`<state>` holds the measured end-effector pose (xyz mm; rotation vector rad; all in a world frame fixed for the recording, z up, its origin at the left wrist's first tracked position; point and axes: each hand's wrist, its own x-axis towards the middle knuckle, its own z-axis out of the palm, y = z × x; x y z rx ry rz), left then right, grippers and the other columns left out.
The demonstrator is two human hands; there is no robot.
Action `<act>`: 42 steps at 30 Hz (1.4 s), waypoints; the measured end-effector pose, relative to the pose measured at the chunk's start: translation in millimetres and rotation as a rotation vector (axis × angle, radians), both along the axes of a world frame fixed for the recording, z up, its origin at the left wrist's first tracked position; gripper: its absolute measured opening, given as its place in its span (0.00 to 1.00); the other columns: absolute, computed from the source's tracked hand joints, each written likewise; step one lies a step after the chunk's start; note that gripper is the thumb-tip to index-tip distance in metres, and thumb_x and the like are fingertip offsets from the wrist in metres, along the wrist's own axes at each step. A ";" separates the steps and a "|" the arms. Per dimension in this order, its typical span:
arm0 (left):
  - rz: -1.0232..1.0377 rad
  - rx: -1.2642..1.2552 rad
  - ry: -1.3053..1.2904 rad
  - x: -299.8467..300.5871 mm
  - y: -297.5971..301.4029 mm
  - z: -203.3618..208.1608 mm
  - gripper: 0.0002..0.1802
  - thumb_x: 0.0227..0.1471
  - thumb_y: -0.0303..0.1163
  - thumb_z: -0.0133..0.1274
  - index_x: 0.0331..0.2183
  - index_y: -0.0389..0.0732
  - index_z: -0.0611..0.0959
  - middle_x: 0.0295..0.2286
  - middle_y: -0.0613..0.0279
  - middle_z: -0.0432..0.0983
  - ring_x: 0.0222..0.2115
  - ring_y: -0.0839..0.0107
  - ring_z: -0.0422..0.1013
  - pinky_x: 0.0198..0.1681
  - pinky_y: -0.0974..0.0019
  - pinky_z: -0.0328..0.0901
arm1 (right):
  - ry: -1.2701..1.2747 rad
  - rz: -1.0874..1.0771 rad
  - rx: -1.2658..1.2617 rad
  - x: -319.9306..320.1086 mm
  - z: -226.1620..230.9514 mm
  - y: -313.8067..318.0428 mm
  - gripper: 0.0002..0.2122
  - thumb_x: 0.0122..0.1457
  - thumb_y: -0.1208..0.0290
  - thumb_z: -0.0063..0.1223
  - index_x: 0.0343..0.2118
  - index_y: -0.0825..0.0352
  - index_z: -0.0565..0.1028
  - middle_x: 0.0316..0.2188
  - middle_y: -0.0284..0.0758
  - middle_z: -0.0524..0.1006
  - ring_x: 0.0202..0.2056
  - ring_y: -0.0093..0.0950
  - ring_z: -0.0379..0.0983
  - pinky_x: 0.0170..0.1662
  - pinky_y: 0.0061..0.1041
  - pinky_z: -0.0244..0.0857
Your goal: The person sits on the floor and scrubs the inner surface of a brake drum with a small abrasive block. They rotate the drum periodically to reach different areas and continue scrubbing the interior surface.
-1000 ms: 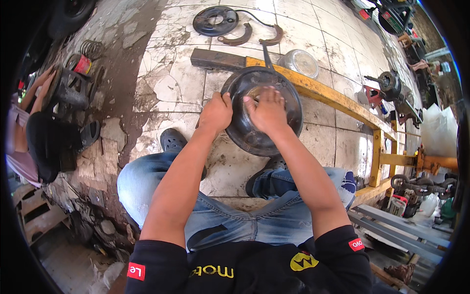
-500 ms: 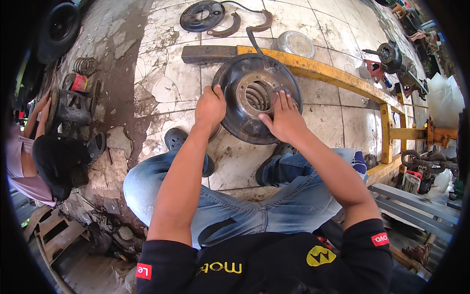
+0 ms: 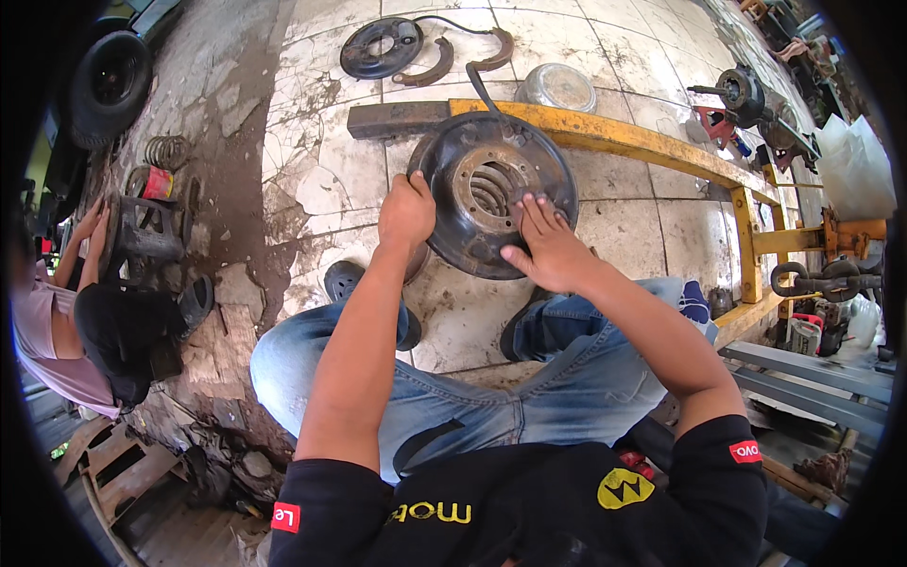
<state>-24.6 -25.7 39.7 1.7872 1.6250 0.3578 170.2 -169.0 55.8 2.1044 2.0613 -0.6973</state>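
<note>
A black brake backing plate (image 3: pixel 444 222) with a rusty ring round its centre hole lies tilted in front of me. Through the hole shows a coil spring (image 3: pixel 488 189) beneath it. My left hand (image 3: pixel 407 213) is closed on the plate's left rim. On the right side of the ring, my right hand (image 3: pixel 548 241) presses a small dark piece, which looks like sandpaper, with its fingers stretched over it. Those fingers mostly cover the piece.
Beyond the plate runs a yellow steel beam (image 3: pixel 614 135). Farther off lie another backing plate (image 3: pixel 364 64), curved brake shoes (image 3: pixel 430 68) and a round metal cover (image 3: pixel 557 90). At left, another person (image 3: pixel 104 312) sits by a dark stand (image 3: pixel 151 227) and a loose spring (image 3: pixel 166 151).
My right hand has slid a little down and left along the rusty ring with the dark piece. My left hand keeps its hold on the rim. The view has shifted slightly.
</note>
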 end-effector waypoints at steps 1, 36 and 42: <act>-0.005 0.012 -0.002 -0.5 0.4 -0.5 0.27 0.63 0.46 0.32 0.40 0.29 0.73 0.35 0.31 0.75 0.39 0.37 0.71 0.45 0.45 0.65 | 0.023 0.011 -0.037 -1.8 1.8 -3.0 0.38 0.64 0.40 0.26 0.66 0.69 0.45 0.67 0.50 0.42 0.68 0.45 0.35 0.67 0.44 0.34; 0.013 0.069 0.027 4.4 -0.3 -1.8 0.28 0.62 0.48 0.34 0.38 0.29 0.74 0.35 0.31 0.74 0.38 0.36 0.70 0.44 0.46 0.64 | 0.060 -0.059 0.186 2.6 -12.0 -5.8 0.37 0.65 0.42 0.23 0.64 0.72 0.51 0.67 0.47 0.46 0.68 0.41 0.37 0.68 0.40 0.35; 0.024 0.061 0.023 6.2 4.2 -3.4 0.28 0.62 0.48 0.34 0.37 0.30 0.74 0.35 0.31 0.74 0.39 0.36 0.70 0.44 0.46 0.63 | 0.110 0.122 0.260 -28.2 -14.1 -26.9 0.38 0.64 0.42 0.27 0.64 0.75 0.50 0.66 0.51 0.46 0.68 0.44 0.37 0.67 0.44 0.37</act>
